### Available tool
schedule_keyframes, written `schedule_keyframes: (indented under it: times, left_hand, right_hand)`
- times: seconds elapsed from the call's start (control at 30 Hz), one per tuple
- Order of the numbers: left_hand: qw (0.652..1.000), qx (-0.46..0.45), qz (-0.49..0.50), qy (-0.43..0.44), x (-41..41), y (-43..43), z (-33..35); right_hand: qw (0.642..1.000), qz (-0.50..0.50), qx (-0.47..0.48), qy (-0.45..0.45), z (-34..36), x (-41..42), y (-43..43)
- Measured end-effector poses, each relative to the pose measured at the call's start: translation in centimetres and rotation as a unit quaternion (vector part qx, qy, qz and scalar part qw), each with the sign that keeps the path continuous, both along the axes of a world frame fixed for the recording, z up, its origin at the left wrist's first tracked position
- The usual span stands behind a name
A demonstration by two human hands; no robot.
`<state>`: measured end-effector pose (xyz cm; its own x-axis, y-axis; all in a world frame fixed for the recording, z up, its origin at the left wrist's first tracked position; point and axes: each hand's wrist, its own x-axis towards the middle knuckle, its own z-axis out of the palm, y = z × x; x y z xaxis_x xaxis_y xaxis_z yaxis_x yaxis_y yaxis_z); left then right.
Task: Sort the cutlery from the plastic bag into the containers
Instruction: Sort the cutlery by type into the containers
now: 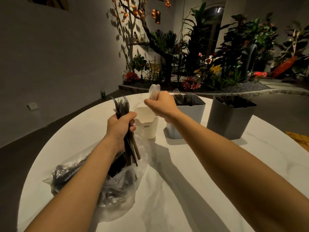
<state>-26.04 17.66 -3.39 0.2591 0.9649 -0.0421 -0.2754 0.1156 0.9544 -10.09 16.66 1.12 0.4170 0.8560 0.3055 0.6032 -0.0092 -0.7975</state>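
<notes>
My left hand (120,126) grips a bundle of dark forks (122,106), tines up, above the clear plastic bag (117,195) that lies on the white round table (175,190) with more dark cutlery inside. My right hand (161,104) holds clear plastic spoons (154,92) upright over the small white container (147,123). To the right stands a light blue container (190,118) with dark forks in it, then a grey container (230,119) with dark cutlery inside.
A woven yellow mat (299,139) lies at the table's right edge. Behind the table is a planter bed with plants and flowers (209,64). A grey wall runs along the left.
</notes>
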Motion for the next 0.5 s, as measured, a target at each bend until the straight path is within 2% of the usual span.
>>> schedule_keyframes:
  times: [0.2,0.37,0.5]
  left_hand:
    - [1.0,0.009,0.007,0.018,0.2,1.4,-0.8]
    - [0.999,0.022,0.01,0.026,0.2,1.7,-1.3]
    - [0.999,0.026,0.016,0.03,0.2,1.6,-1.5]
  right_hand:
    - [0.986,-0.029,-0.104,-0.131,-1.9,-1.0,3.7]
    - [0.946,-0.041,-0.155,-0.282,-1.7,-2.3,5.0]
    - [0.933,-0.036,-0.192,-0.301,-1.6,-3.0,5.8]
